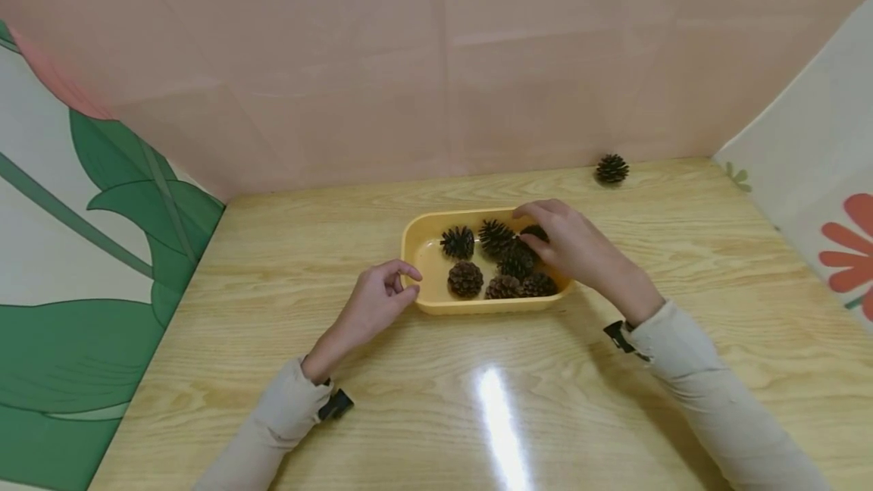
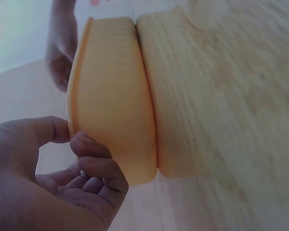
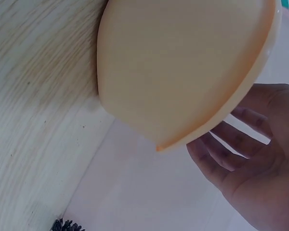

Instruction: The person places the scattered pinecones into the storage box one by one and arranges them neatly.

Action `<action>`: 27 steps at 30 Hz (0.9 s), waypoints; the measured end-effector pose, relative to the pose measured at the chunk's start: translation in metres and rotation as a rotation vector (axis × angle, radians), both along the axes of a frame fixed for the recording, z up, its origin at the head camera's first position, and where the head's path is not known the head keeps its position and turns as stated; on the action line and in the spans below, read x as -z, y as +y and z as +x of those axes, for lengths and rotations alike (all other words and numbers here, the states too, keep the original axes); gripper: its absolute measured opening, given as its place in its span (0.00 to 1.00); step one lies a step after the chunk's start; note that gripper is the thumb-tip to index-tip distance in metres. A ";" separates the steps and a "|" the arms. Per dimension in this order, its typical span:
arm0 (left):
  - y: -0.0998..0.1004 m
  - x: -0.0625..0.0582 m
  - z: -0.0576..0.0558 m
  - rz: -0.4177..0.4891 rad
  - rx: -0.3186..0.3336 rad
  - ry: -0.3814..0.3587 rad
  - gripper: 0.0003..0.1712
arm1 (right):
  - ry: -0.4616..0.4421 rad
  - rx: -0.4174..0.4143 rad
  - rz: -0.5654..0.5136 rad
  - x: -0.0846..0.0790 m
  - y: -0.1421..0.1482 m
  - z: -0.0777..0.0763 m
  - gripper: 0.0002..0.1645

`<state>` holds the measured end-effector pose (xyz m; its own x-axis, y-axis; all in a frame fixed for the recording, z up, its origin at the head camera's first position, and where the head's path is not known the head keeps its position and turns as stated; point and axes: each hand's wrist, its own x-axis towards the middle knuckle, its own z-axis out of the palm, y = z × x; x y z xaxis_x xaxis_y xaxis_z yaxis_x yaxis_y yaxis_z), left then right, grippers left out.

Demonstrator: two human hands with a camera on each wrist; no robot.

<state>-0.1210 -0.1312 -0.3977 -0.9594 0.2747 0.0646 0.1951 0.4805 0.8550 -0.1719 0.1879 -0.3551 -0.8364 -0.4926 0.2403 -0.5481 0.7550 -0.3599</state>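
A yellow plastic tub (image 1: 431,308) with rounded corners stands on the table, several brown pine cones (image 1: 465,279) lying inside it. At the tub's left end my left hand (image 1: 382,295) pinches the rim between thumb and forefinger; the left wrist view has the thumb against the outer wall (image 2: 111,96) and the forefinger behind the rim. My right hand (image 1: 573,245) reaches over the right end, thumb and fingers curled about a pine cone (image 1: 535,233) low in the tub. In the right wrist view its fingertips are hidden behind the tub wall (image 3: 183,62).
One loose pine cone (image 1: 611,169) lies at the back right of the wooden table (image 1: 286,248), close to the pink backdrop (image 1: 341,97). Printed panels with green leaves (image 1: 129,226) and a red flower (image 1: 852,245) flank the table on either side.
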 end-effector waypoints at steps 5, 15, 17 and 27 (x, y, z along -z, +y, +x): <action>0.000 -0.001 0.000 0.002 0.003 0.000 0.08 | 0.038 0.006 0.006 -0.002 0.003 -0.002 0.23; 0.000 -0.001 0.000 0.005 0.007 -0.005 0.09 | 0.052 0.038 -0.032 -0.006 0.012 -0.004 0.22; 0.000 -0.001 0.000 0.006 0.007 -0.003 0.09 | 0.059 0.041 -0.034 -0.006 0.014 -0.005 0.22; -0.001 0.000 -0.001 0.010 0.016 0.005 0.09 | 0.100 0.085 -0.017 -0.002 0.034 -0.017 0.24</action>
<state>-0.1216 -0.1321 -0.3980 -0.9544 0.2897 0.0720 0.2071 0.4689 0.8586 -0.1892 0.2223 -0.3528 -0.8467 -0.4158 0.3320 -0.5158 0.7947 -0.3201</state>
